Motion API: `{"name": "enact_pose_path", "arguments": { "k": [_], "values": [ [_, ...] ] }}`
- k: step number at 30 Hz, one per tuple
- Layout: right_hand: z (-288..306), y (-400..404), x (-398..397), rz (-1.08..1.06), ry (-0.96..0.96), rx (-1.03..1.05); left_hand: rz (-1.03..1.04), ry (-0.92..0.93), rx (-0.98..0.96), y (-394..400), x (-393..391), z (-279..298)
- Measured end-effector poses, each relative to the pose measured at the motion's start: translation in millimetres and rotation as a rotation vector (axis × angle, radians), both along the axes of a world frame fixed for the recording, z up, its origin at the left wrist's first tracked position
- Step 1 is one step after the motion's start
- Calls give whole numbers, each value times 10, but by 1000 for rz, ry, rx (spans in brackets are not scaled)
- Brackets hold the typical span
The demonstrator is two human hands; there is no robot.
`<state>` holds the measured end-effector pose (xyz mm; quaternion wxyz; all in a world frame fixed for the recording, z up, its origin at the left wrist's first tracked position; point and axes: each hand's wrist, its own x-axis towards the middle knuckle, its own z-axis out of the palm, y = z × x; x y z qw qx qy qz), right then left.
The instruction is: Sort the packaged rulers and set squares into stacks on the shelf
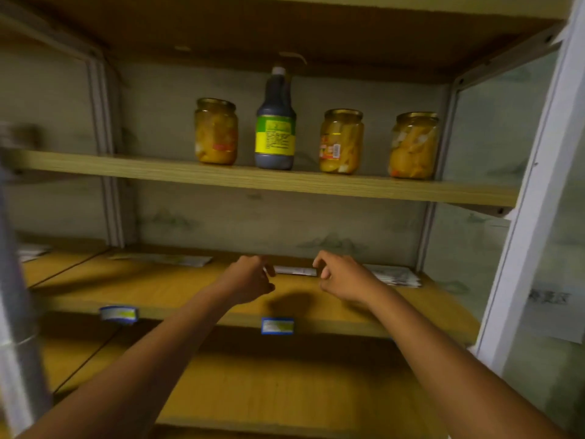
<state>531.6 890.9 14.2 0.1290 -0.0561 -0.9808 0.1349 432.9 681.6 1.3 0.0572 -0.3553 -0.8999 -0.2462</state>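
Hard to make out: the frame is blurred; print on the packets cannot be read, and rulers cannot be told from set squares.
Cut off: a grey metal post (pixel 14 312) at the left edge hides part of the neighbouring shelf bay.
Middle shelf (pixel 158 293): a wooden board carrying three groups of flat pale packets along its back.
Centre packet (pixel 296 270): a small flat packet lying between the two hands, its ends hidden behind their fingers.
Left hand (pixel 248 278): fingers curled at the left end of the centre packet; whether they actually pinch it cannot be told.
Right hand (pixel 340 275): fingers bent and loosely spread at the right end of the same packet; contact is unclear.
Left packets (pixel 164 258): long and thin, lying flat well to the left of the hands.
Right packets (pixel 395 275): an untidy pile just beyond the right hand.
Upper shelf (pixel 253 179): three jars of yellow preserved fruit (pixel 216 131) and one dark sauce bottle (pixel 275 122), upright in a row.
Shelf edge: two blue price labels (pixel 277 325).
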Motion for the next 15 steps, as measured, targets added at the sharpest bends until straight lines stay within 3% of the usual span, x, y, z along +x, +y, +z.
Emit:
{"name": "enact_pose_path", "arguments": {
  "k": [15],
  "values": [
    [46, -2713, -347, 176, 34, 21, 146, 65, -5, -2973, 78, 34]
  ]
}}
